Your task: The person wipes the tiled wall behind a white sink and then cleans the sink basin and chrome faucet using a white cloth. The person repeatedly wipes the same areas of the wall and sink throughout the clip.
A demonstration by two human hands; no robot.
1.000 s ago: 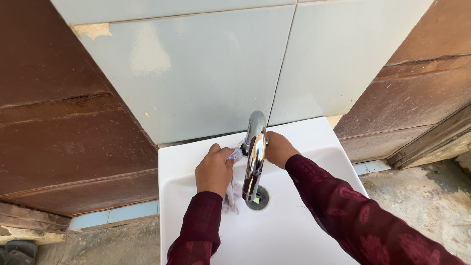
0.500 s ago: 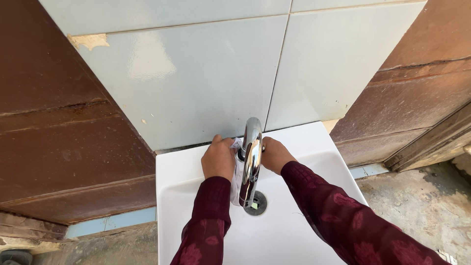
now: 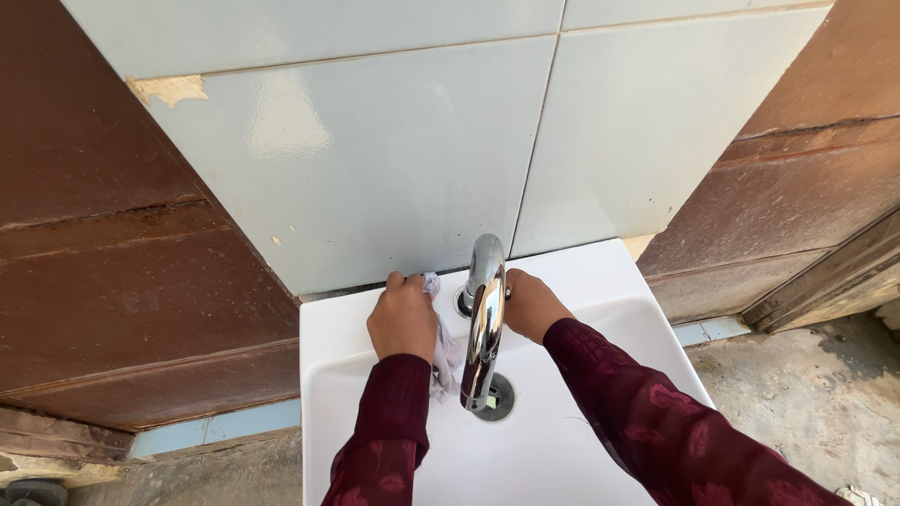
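A chrome tap (image 3: pixel 485 314) curves up from the back ledge of a white washbasin (image 3: pixel 600 281). My left hand (image 3: pixel 403 317) is closed around a pale crumpled cloth (image 3: pixel 444 347), which hangs beside the tap on its left and reaches up to the ledge by the tap's base. My right hand (image 3: pixel 531 304) rests against the right side of the tap near its base, fingers curled behind it; how firmly it grips is hidden. Both arms wear dark red patterned sleeves.
A round metal drain (image 3: pixel 497 397) lies in the basin under the spout. Pale blue wall tiles (image 3: pixel 375 150) rise behind, with a chipped corner at upper left. Brown panels flank both sides. Rough concrete floor (image 3: pixel 816 394) shows at lower right.
Both hands have moved back from over the basin bowl to the ledge at the tap's base. The view has drawn a little closer and tilted up toward the wall.
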